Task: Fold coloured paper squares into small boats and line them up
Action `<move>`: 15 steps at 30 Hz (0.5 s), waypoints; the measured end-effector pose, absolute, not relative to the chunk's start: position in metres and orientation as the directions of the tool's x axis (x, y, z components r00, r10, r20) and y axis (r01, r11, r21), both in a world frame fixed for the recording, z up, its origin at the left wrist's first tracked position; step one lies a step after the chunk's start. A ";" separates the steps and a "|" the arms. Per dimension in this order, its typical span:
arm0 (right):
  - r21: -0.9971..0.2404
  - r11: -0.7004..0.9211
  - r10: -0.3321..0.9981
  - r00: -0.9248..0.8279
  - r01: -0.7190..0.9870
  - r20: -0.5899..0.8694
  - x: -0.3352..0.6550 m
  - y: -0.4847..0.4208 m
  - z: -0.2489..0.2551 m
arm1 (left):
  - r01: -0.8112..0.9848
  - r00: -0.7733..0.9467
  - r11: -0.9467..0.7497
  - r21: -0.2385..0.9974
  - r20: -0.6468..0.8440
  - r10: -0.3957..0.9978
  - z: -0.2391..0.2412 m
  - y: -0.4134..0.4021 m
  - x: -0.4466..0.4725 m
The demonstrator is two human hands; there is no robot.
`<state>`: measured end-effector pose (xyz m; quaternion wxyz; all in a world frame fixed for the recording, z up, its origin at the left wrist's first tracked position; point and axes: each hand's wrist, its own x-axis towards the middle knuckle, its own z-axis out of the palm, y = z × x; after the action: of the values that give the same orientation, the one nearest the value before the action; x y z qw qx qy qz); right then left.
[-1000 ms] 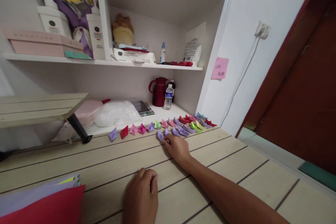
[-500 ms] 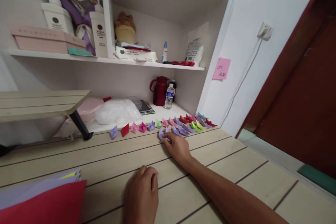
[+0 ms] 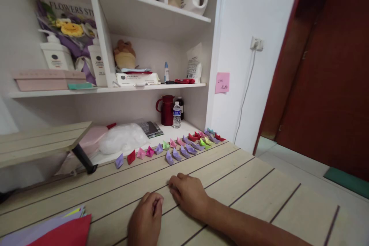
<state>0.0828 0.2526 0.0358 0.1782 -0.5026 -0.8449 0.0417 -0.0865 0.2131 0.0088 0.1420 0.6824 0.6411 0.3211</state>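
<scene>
My left hand rests on the wooden table with its fingers curled into a loose fist, and nothing shows in it. To its right, my right hand lies low over the planks, fingers bent downward and drawn together, with no object visible in them. Beyond both hands stand small folded paper boats in two rows along the table's back edge. Closest to my right hand is the front row, with a purple paper boat at its left end. A red paper boat stands in the back row.
Coloured paper sheets lie at the front left. A small raised wooden stand is behind them. On the shelf past the boats are a plastic bag, a dark red jug and a water bottle.
My right hand has let go of the leftmost purple boat in the front row and pulled back toward my left hand. The view has tilted up and turned right.
</scene>
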 end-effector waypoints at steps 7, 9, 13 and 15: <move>-0.244 0.500 0.857 -0.434 0.831 0.278 0.082 0.252 0.034 | 0.755 -0.009 -0.189 0.627 0.299 0.954 0.010 0.216 -0.089; -0.258 0.506 0.855 -0.438 0.823 0.277 0.083 0.253 0.035 | 0.746 -0.005 -0.208 0.632 0.318 0.948 0.010 0.213 -0.088; -0.298 0.505 0.859 -0.436 0.810 0.269 0.086 0.252 0.036 | 0.694 0.051 -0.272 0.666 0.332 0.942 0.008 0.198 -0.083; -0.325 0.505 0.861 -0.436 0.800 0.263 0.085 0.251 0.036 | 0.663 0.110 -0.310 0.682 0.321 0.941 0.005 0.186 -0.080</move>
<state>0.0850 0.2510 0.0360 0.2001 -0.4919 -0.8440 0.0758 -0.0801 0.1865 0.0051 0.1888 0.7206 0.5564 0.3681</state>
